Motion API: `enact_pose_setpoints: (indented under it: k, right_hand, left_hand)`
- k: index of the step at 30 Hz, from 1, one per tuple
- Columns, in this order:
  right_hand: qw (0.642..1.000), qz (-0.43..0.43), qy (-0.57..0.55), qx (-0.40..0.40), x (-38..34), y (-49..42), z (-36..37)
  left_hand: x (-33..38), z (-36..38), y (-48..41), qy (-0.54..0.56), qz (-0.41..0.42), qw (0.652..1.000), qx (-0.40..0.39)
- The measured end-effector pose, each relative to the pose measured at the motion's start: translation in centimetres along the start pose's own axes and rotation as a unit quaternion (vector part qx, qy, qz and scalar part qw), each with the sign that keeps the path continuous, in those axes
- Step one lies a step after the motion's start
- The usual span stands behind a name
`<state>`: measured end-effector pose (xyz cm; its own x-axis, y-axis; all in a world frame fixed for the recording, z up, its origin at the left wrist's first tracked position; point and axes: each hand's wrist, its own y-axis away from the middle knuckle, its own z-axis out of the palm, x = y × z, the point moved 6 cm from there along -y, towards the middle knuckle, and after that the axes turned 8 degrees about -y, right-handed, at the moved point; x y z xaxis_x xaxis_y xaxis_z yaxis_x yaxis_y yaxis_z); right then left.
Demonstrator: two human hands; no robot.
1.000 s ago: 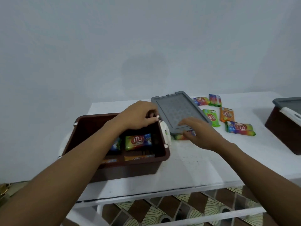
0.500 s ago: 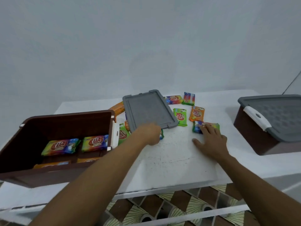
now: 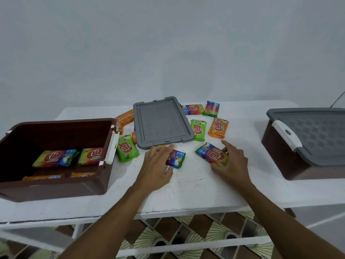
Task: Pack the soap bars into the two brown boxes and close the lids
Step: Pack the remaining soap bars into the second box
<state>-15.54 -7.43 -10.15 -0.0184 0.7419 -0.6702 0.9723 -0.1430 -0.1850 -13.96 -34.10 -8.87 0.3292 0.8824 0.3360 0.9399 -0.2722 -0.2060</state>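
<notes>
Now right grip round "UAI" soap bar, left grip released atop purple bar

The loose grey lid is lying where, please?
Head view: the lid lies on the table, right of the open brown box, among loose soap bars.

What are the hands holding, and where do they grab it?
The right hand pinches the blue-and-red soap bar at its right end, flat on the table. The left hand only touches the purple soap bar, fingers straight.
</notes>
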Motion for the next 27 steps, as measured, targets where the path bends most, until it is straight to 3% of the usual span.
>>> enact_pose_setpoints:
  k: [2, 6, 10, 12, 14, 16, 19, 22, 27]
  right_hand:
    - [1.000, -0.012, -0.013, -0.009, 0.0, 0.1, -0.1]
    - [0.999, -0.017, -0.029, -0.028, -0.4, 0.5, 0.0]
    - [0.997, -0.049, -0.056, 0.000, -1.2, 1.1, -0.2]
    - [0.995, -0.068, -0.060, -0.042, -1.0, 0.9, -0.3]
    - [0.983, -0.113, 0.030, -0.144, -1.3, 0.6, 0.0]
    - [0.946, -0.154, 0.166, -0.231, -2.0, 0.2, 0.2]
    - [0.916, -0.134, 0.247, -0.285, -3.1, -0.3, -0.1]
    - [0.912, -0.146, 0.257, -0.284, -4.3, -0.3, 0.2]
    - [0.942, -0.126, 0.196, -0.243, -4.5, 0.3, 1.1]
  left_hand:
    - [-0.7, 0.1, 0.0, 0.047, -0.052, 0.997, -0.014]
    - [-0.7, 0.6, -0.3, 0.050, -0.079, 0.995, -0.043]
    - [-1.1, 0.8, -0.4, -0.006, -0.065, 0.998, -0.018]
    - [-0.9, 0.9, -0.3, -0.026, -0.044, 0.998, -0.022]
    - [-0.7, 1.0, -0.3, -0.028, -0.014, 0.999, -0.018]
    - [-0.6, 1.0, -0.4, -0.033, 0.008, 0.999, -0.019]
    - [-0.1, 0.7, -1.1, -0.069, 0.016, 0.997, -0.035]
    - [1.0, 0.0, -2.2, -0.128, -0.001, 0.988, -0.084]
    - [2.3, -2.4, -4.5, -0.154, -0.011, 0.980, -0.128]
